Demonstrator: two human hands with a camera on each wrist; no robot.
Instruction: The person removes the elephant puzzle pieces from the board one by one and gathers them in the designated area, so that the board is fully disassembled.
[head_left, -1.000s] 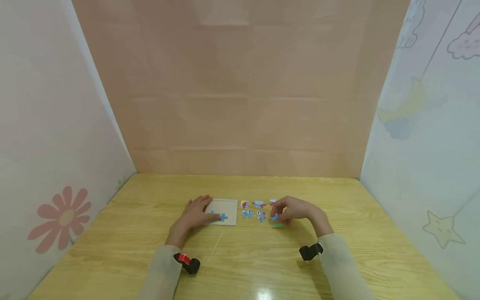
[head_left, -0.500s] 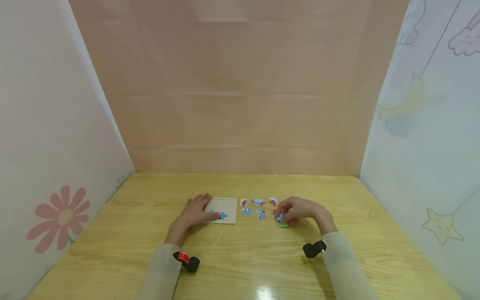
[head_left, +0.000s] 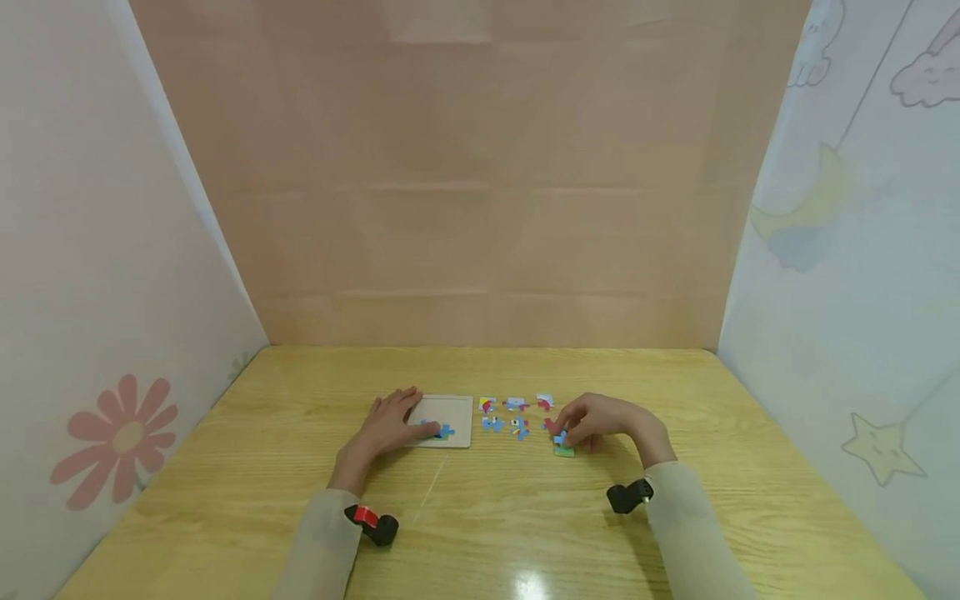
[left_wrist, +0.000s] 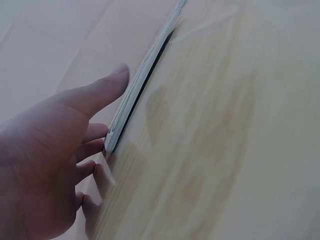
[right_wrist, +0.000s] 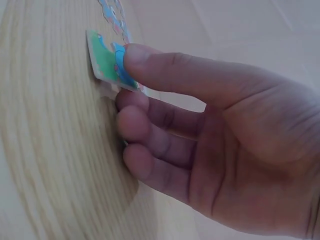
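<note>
In the head view a flat, pale wooden puzzle board (head_left: 456,408) lies on the table with blue and green puzzle pieces (head_left: 447,432) along its near side. My left hand (head_left: 386,427) rests at the board's left edge, its thumb stretched over the placed pieces. The left wrist view shows that thumb (left_wrist: 107,90) straight above the board's edge (left_wrist: 131,97). My right hand (head_left: 603,419) pinches a green and blue puzzle piece (head_left: 563,448) between thumb and index finger. In the right wrist view the held piece (right_wrist: 106,60) is tilted near the tabletop.
Several loose pieces lie in two rows between the hands, including a yellow and red one (head_left: 487,404), a light blue one (head_left: 516,404) and a red one (head_left: 548,426) beside the right fingers. A tan panel (head_left: 465,208) stands behind the wooden table (head_left: 480,517).
My right hand has drawn slightly right and toward me with the green and blue puzzle piece, uncovering the top-right loose piece. The left hand stays at the board.
</note>
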